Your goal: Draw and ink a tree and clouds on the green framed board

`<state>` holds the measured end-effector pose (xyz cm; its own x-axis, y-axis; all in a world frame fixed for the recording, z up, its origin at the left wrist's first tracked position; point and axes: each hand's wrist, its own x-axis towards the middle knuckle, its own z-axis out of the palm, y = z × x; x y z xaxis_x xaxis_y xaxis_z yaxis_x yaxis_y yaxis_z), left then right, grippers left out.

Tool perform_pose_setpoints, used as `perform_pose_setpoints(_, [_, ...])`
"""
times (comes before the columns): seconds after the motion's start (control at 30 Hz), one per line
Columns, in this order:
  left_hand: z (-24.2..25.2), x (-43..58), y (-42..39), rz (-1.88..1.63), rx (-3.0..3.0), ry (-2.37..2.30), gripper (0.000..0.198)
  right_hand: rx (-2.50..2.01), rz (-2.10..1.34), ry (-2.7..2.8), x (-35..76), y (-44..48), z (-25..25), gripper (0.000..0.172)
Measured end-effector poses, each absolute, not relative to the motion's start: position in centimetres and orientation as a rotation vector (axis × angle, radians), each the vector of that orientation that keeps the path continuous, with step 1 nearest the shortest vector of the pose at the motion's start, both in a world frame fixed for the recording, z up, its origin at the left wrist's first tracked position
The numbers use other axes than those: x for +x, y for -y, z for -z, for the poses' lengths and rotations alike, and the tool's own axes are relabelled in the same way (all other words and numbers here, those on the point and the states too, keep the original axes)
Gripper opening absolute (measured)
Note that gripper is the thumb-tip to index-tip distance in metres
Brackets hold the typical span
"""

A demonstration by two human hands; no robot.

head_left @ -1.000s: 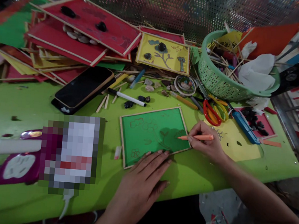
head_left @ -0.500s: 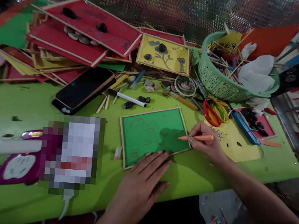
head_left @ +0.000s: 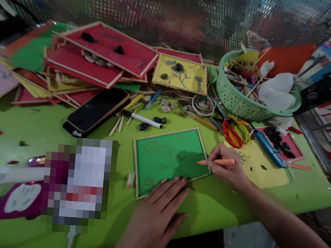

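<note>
A green card (head_left: 167, 154) framed with thin wooden sticks lies on the lime-green table (head_left: 30, 128), with faint outlines of clouds, flowers and a plant drawn on it. My left hand (head_left: 158, 209) lies flat with fingers stretched out, fingertips pressing the card's near edge. My right hand (head_left: 227, 168) is closed on an orange pen (head_left: 216, 162), its tip touching the card's right side.
Behind the card lie a white marker (head_left: 142, 118), dark pebbles (head_left: 143, 126), a black phone (head_left: 98, 109), scissors (head_left: 235, 128) and a blue cutter (head_left: 268, 146). A green basket (head_left: 241, 101) of sticks and tissue stands back right. Red and yellow framed cards (head_left: 102, 58) are stacked at the back left.
The view has tilted so everything sits slightly lower in the picture. Both hands keep their places on the green card; the pen tip stays at its right side.
</note>
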<state>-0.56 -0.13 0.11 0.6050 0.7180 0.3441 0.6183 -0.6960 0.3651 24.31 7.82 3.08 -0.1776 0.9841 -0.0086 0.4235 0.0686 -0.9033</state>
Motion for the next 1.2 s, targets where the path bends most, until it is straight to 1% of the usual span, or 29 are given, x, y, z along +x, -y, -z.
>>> perform_pose_setpoints(0.4, [1.3,-0.6,-0.4,-0.795,2.847,-1.08,0.039,-1.386,-1.136,1.627,24.1,-7.8,-3.0,0.016])
perform_pose_setpoints(0.9, [1.4,-0.8,-0.6,-0.78,2.866,-1.067,0.038,-1.362,-1.101,1.636,24.2,-7.9,-2.7,0.015])
perform_pose_setpoints(1.2, [1.1,-0.9,-0.6,-0.772,2.851,-1.071,0.038,-1.352,-1.152,1.604,24.1,-7.9,-2.9,0.014])
